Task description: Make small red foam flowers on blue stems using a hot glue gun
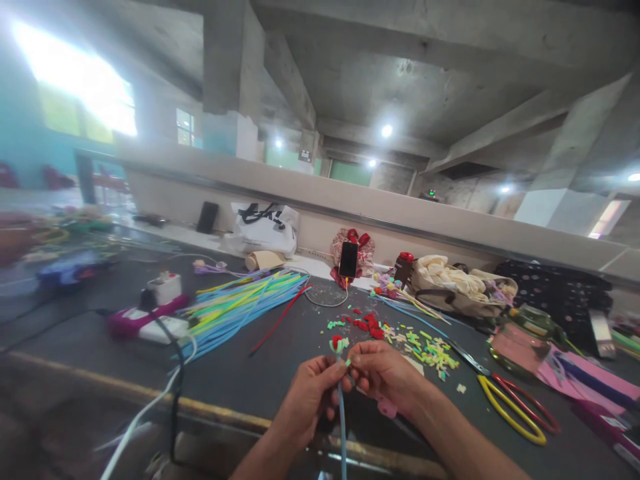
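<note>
My left hand point(316, 395) is closed in a pinch around a blue pipe-cleaner stem point(343, 427), which hangs down toward the table's front edge. At the stem's top sits a small flower head point(338, 343) with a red middle and pale green and white around it. Close beside it, my right hand point(383, 375) pinches a small light green piece point(349, 363) against the stem just below the flower. Beyond my hands lie loose red pieces point(370, 325) and many short yellow and green cut pieces point(425, 347). A pink thing point(387, 407) shows under my right hand.
Long blue and yellow pipe cleaners point(245, 303) lie left of centre, near a red one point(280, 320). Scissors point(515, 407) with yellow and red handles and a water jug point(525, 340) are on the right. A power strip point(150, 323) with cables sits left. A phone point(349, 259) stands behind.
</note>
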Tool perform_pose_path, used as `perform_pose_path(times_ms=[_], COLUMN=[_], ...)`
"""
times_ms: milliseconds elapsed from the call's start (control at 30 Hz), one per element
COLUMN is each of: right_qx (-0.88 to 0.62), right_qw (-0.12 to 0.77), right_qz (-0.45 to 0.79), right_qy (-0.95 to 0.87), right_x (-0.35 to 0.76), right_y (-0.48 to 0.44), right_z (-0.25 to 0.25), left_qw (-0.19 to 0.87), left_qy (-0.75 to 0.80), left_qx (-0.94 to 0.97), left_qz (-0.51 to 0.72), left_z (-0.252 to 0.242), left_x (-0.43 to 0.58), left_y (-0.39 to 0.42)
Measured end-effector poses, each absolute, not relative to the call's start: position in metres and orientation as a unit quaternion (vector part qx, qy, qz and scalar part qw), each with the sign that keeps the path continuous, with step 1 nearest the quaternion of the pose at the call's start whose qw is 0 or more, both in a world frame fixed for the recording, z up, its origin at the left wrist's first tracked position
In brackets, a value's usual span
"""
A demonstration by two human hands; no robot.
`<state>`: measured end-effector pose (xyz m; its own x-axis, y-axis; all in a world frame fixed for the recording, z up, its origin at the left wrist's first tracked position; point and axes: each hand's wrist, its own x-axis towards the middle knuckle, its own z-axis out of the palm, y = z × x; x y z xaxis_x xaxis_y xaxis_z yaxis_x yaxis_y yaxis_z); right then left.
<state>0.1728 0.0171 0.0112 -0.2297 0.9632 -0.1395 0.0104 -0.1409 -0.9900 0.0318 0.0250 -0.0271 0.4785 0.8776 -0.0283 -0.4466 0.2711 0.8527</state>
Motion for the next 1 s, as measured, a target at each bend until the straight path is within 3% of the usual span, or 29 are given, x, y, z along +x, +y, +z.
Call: perform_pose_path(times_ms=[200,667,1000], right_qx=[-0.506,-0.545,-0.511], right_qw=[0.465,0.447,0.416], right_qz=[0.492,0.417,0.471], right_qy=[-0.535,-0.574,-0.587], right_x=[0.183,0.174,0.166], right_y=[0.015,0.008,0.012], right_z=[0.015,0.019,0.017], left_qw=[0.749,0.751,0.751], left_qy=[0.282,0.287,0.277], left_qx=[0.394,0.385,0.395], left_qz=[0.452,0.454,0.451], left_z=[-0.027,-0.024,-0.025], left_x=[0.032,0.033,0.033], left_y=[0.026,0.025,0.025])
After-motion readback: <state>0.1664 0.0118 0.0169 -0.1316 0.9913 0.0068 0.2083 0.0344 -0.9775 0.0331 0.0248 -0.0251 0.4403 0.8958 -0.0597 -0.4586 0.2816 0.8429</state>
